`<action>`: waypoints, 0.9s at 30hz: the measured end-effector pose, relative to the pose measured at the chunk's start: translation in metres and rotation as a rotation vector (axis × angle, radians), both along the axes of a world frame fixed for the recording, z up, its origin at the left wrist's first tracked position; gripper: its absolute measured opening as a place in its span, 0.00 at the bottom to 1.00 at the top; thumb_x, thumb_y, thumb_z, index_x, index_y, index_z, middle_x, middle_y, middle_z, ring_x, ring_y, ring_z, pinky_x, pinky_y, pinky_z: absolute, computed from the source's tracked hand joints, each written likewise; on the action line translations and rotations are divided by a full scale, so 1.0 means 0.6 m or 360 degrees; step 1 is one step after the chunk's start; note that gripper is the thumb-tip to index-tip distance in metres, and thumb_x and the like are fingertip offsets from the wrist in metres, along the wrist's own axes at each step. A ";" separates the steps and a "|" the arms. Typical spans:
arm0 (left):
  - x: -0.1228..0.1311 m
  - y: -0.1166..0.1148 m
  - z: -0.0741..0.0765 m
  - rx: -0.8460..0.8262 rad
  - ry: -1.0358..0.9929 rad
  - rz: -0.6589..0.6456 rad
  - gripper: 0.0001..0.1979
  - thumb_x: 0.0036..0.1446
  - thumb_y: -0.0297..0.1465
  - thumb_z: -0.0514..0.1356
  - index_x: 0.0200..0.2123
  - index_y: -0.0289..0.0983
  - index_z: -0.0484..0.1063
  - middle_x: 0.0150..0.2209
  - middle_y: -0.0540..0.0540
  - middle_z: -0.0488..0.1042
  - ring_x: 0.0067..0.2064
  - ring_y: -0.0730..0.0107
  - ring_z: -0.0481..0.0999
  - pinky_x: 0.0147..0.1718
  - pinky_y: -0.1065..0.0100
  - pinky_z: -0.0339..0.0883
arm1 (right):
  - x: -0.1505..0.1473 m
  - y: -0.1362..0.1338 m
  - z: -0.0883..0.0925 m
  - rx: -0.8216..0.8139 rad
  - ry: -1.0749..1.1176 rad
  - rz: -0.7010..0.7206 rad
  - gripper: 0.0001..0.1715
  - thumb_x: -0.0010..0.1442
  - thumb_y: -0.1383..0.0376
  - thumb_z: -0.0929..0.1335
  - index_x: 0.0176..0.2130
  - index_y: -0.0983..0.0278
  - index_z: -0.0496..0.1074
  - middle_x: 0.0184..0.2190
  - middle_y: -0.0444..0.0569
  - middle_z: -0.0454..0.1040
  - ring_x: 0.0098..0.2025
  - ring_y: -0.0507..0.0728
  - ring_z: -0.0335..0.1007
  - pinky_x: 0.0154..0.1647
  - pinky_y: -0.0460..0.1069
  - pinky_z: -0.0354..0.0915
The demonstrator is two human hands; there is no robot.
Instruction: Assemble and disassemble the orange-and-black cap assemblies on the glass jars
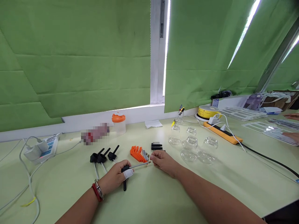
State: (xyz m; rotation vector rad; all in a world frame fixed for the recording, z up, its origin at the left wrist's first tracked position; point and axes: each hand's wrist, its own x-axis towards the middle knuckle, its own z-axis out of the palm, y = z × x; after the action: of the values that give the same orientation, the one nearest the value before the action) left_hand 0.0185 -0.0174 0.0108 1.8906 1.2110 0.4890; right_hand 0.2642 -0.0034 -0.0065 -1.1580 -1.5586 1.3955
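Note:
My left hand [119,175], its thumb wrapped in white tape, is closed around the black head of a metal rod with a black lever [124,185]. The rod [140,165] points right, ending in a small brass-coloured tip. At that tip my right hand [164,162] has thumb and forefinger pinched; whatever they hold is too small to make out. Just beyond lie several orange levers [137,154], small metal pins [145,154] and black cylindrical parts with a spring [156,146]. Three similar black-headed rods [102,158] rest left of my left hand.
Several transparent glass jars [192,143] stand to the right. Behind them are an orange power strip [223,132] and a yellow round tin [207,112]. An orange-lidded cup [119,123] stands at the back. Cables and a white power strip [45,149] lie left. Another person's hand [291,136] shows far right.

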 end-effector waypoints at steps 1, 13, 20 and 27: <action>0.000 0.000 0.000 0.0006 0.0004 0.0000 0.16 0.54 0.44 0.52 0.33 0.37 0.63 0.25 0.54 0.57 0.27 0.74 0.55 0.25 0.73 0.53 | 0.000 0.000 0.003 0.0025 0.0046 -0.0007 0.14 0.56 0.55 0.64 0.29 0.64 0.66 0.19 0.39 0.59 0.21 0.47 0.49 0.21 0.43 0.46; 0.002 -0.004 0.004 0.0006 0.0007 0.0006 0.16 0.53 0.45 0.52 0.33 0.37 0.64 0.25 0.54 0.58 0.26 0.74 0.56 0.24 0.73 0.53 | -0.001 -0.006 0.005 -0.0042 0.0046 0.0038 0.09 0.49 0.64 0.69 0.31 0.66 0.69 0.22 0.41 0.63 0.23 0.46 0.51 0.24 0.43 0.49; 0.001 -0.003 0.002 0.0016 0.0005 -0.0003 0.15 0.54 0.43 0.53 0.32 0.37 0.64 0.25 0.54 0.59 0.27 0.74 0.57 0.24 0.73 0.53 | -0.001 -0.008 0.004 -0.0012 -0.0166 0.0045 0.10 0.53 0.60 0.66 0.27 0.66 0.67 0.20 0.40 0.60 0.22 0.47 0.49 0.24 0.44 0.48; 0.002 -0.002 0.005 0.0016 0.0010 -0.0010 0.15 0.54 0.43 0.53 0.32 0.37 0.64 0.25 0.54 0.58 0.27 0.74 0.56 0.24 0.73 0.53 | -0.004 -0.008 0.009 0.0024 -0.0131 0.0028 0.09 0.51 0.61 0.67 0.30 0.65 0.67 0.22 0.40 0.62 0.24 0.47 0.51 0.24 0.43 0.49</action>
State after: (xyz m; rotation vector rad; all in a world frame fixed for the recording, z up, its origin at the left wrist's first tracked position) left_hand 0.0199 -0.0183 0.0140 1.9052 1.2088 0.4867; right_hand 0.2619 -0.0081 -0.0009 -1.2089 -1.6376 1.3601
